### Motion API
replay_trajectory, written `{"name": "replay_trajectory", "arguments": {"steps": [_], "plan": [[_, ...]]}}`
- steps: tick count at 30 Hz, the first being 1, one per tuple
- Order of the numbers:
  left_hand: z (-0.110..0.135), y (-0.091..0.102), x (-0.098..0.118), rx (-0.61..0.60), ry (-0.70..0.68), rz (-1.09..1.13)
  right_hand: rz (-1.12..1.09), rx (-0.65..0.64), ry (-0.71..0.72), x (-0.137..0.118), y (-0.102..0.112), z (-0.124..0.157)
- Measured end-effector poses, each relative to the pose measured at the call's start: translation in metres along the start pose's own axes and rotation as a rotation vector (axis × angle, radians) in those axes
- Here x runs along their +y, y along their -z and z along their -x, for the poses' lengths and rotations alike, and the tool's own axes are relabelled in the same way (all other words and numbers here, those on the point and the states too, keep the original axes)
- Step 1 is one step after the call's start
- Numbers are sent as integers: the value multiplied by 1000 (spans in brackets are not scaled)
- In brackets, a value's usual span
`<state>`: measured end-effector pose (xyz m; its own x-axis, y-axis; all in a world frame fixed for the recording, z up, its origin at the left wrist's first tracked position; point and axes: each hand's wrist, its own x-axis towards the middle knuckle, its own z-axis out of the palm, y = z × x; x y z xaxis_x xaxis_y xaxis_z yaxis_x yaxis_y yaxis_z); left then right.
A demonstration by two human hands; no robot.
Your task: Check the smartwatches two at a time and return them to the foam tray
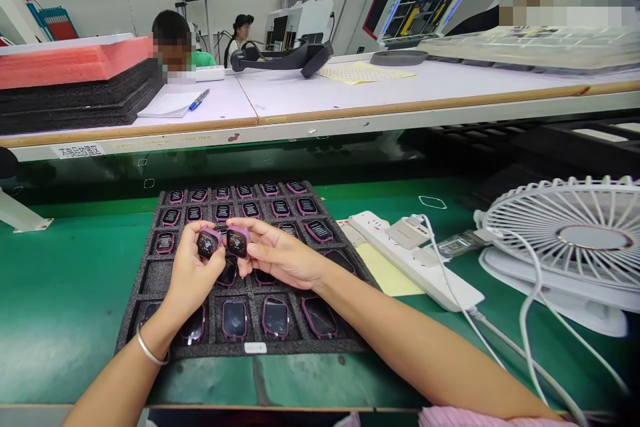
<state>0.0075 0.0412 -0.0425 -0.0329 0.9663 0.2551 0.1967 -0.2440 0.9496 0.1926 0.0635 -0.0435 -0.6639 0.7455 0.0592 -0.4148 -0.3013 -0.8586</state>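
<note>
My left hand is closed on a purple-rimmed smartwatch body, pinched between thumb and fingers. Beside it, my right hand grips a second smartwatch body of the same kind. Both faces are lit and turned up toward me, their inner edges close together. Under my hands lies a black foam tray divided into compartments, with more such watches in them. Watches in the back rows, such as one back-row watch, show pale text, while a front-row watch has a dark screen. My hands and forearms hide part of the tray.
To the right are a white power strip with cables and a white fan on the green mat. A shelf crosses above the tray, bearing foam slabs, a pen and a black headband-like device. People sit beyond it.
</note>
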Motion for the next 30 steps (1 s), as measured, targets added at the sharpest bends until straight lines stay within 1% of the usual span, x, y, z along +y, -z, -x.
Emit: {"name": "replay_trajectory", "arguments": {"steps": [6, 13, 18, 25, 30], "plan": [[-1, 1, 0, -15, -16, -45, -19, -16, 1, 0, 1, 1], [0, -1, 0, -4, -10, 28, -8, -19, -2, 1, 1, 1], [0, 2, -3, -22, -29, -44, -12, -36, 2, 1, 1, 1], [0, 1, 0, -25, -14, 45, -23, -18, 8, 2, 2, 0], [0, 1, -1, -23, -32, -24, -26, -28, 7, 2, 1, 1]]}}
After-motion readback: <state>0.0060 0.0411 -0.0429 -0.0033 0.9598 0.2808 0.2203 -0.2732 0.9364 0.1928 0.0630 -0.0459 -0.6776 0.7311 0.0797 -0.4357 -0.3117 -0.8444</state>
